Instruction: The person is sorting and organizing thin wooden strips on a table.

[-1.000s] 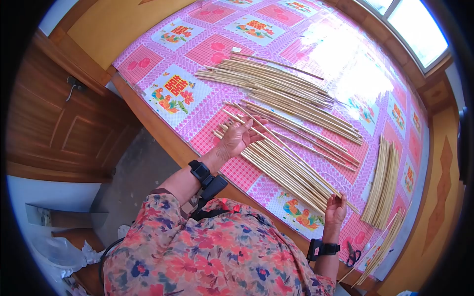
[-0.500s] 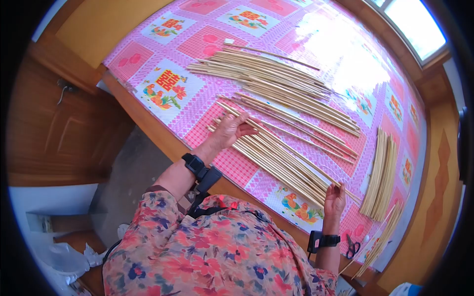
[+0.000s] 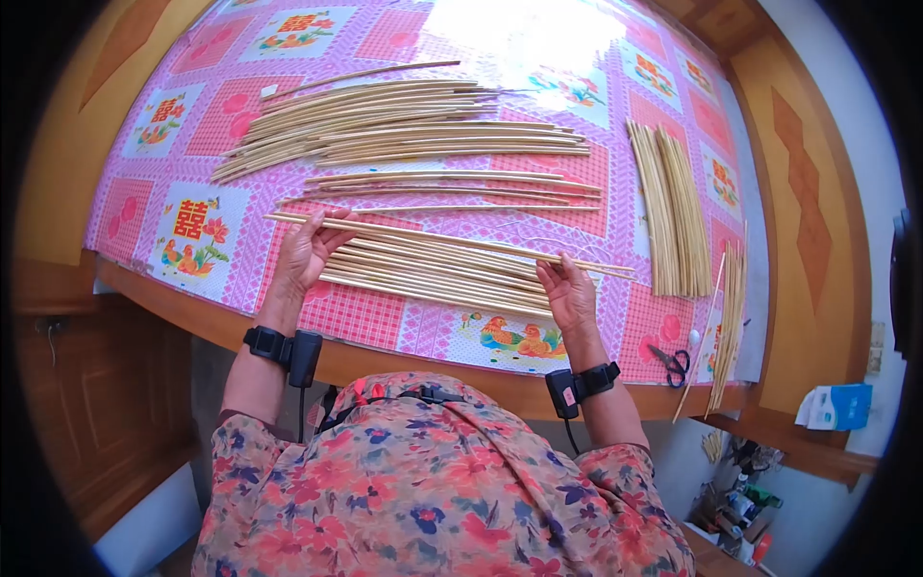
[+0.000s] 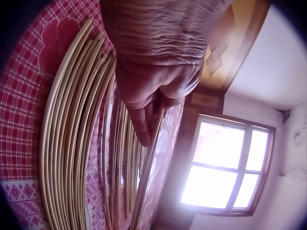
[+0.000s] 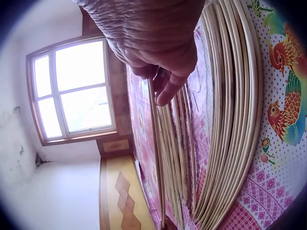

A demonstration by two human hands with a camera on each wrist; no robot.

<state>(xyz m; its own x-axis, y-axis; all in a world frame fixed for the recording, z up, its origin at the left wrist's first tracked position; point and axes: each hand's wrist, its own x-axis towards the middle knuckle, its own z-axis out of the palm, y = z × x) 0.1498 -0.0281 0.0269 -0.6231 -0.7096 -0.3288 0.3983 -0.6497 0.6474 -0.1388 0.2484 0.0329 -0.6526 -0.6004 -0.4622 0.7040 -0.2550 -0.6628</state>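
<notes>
My left hand [image 3: 306, 252] pinches the left part of a few long, thin wooden sticks [image 3: 433, 239]. Toward their other end, my right hand [image 3: 569, 291] holds the same sticks between thumb and fingers. Both wrist views show the held sticks [image 4: 147, 175] raised above the tablecloth, seen almost end-on. A row of similar sticks [image 3: 423, 274] lies just below them, close to the table's near edge. In the right wrist view this row [image 5: 235, 120] runs beside the right hand [image 5: 153, 52], and my left hand [image 4: 156, 72] is close over its far side.
Past the hands lie a few loose sticks [image 3: 461, 190] and a larger spread pile [image 3: 385, 120]. Two upright-lying bundles [image 3: 670, 212] are at the right, near thinner sticks [image 3: 733, 317] overhanging the edge. Scissors [image 3: 673, 363] lie on the patterned tablecloth [image 3: 356, 322].
The head view has turned, so the sticks now run nearly level across it. My left hand, raised with spread fingers a second ago, now grips the sticks' left part; the right keeps its hold.
</notes>
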